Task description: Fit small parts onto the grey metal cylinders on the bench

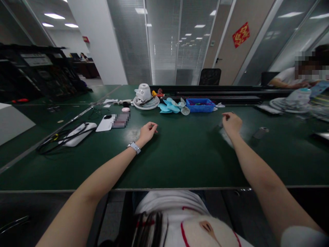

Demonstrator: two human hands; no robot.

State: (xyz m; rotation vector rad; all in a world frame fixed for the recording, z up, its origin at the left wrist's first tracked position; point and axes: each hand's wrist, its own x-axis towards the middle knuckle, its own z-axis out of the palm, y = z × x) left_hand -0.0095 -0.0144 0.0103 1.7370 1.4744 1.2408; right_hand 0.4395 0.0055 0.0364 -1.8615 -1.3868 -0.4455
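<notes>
Grey and metallic-looking, a short cylinder (pixel 260 133) seems to lie on its side on the dark green table (pixel 180 161), apart from the bare right hand (pixel 232 124) at about its 3 o'clock. Judging through the blur, it should be stiff, somewhat heavy for its size and apt to roll; its smooth side may slip, so the middle of the barrel is the place to take hold.

The right grip is narrow, fingers curled down; I cannot tell whether it pinches anything. The bare left hand (pixel 148 132) has a loosely curled grip with nothing visible in it, though I cannot tell if the fingertips meet.

At 10 o'clock from the right hand stands 1 blue rectangular plastic basket (pixel 199 108), holding small dark pieces too indistinct to name.
</notes>
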